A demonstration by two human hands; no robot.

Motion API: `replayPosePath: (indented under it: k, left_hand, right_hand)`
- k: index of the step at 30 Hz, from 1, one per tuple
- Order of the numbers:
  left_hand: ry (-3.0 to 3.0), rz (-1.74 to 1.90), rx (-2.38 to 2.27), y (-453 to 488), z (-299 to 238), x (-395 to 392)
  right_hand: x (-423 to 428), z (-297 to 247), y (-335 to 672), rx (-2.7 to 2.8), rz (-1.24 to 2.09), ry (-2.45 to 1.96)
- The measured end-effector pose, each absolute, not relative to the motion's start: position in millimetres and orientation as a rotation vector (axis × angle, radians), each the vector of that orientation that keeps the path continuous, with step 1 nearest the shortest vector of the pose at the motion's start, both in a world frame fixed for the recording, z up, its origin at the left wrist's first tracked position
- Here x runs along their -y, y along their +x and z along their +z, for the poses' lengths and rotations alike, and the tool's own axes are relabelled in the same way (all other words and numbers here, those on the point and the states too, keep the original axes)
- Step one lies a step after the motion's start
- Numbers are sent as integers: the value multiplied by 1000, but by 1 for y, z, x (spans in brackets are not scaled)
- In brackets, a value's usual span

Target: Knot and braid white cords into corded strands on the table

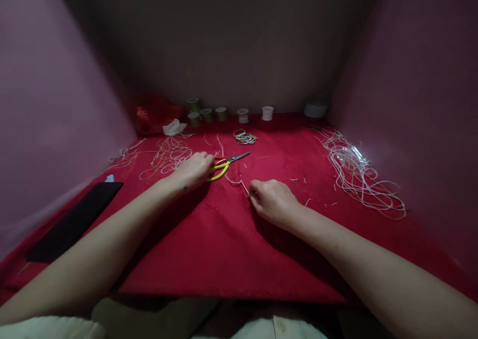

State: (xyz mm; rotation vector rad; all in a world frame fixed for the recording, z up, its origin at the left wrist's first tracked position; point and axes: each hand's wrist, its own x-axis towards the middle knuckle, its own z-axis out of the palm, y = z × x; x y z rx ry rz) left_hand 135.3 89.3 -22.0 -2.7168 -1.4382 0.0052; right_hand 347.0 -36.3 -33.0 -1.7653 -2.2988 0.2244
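My left hand (196,169) is closed at the handles of a pair of scissors (223,171). One handle is yellow, the other shows red, and the metal blades point right and away from me, just above the cloth. My right hand (274,202) pinches a thin white cord (244,186) between thumb and fingers. From there the cord curves left and passes under the scissors' handles. A small knot seems to sit on it, too small to make out. My left fingertips are partly hidden behind the hand.
Red cloth (224,259) covers the table. Tangled cords (168,155) lie left, more cords (358,174) right. Several thread spools (221,113) stand along the back, behind a coiled cord bundle (245,137). A black flat item (74,222) lies left. Pink walls rise on both sides.
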Motion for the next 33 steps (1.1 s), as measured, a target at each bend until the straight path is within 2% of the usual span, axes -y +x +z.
replayPosePath:
  k: [5, 9, 11, 15, 20, 25, 27, 31, 33]
  left_hand:
    - [-2704, -111, 1437, 133, -16, -75]
    - [-2920, -577, 1337, 147, -12, -39]
    - [-3072, -692, 1238, 158, -17, -21]
    - [-3180, -623, 996, 175, -34, 2]
    - [-3066, -389, 743, 179, -44, 14]
    - [-3010, -490, 564, 179, -48, 18]
    - [-2998, -493, 532, 180, -48, 20]
    - [-3013, -364, 420, 184, -38, 32]
    - [-3075, -272, 280, 183, -26, 38]
  right_hand:
    - [35, -24, 352, 2256, 325, -1738]
    - [35, -17, 357, 2274, 538, -1654]
    - [37, -13, 358, 2284, 581, -1632]
    - [53, -4, 357, 2199, 661, -1630]
    - [101, 14, 368, 2128, 936, -1533]
    - [146, 40, 405, 2271, 1259, -1452]
    - [146, 45, 416, 2314, 1175, -1450]
    - [111, 37, 413, 2182, 679, -1523]
    - [85, 27, 399, 2265, 720, -1411]
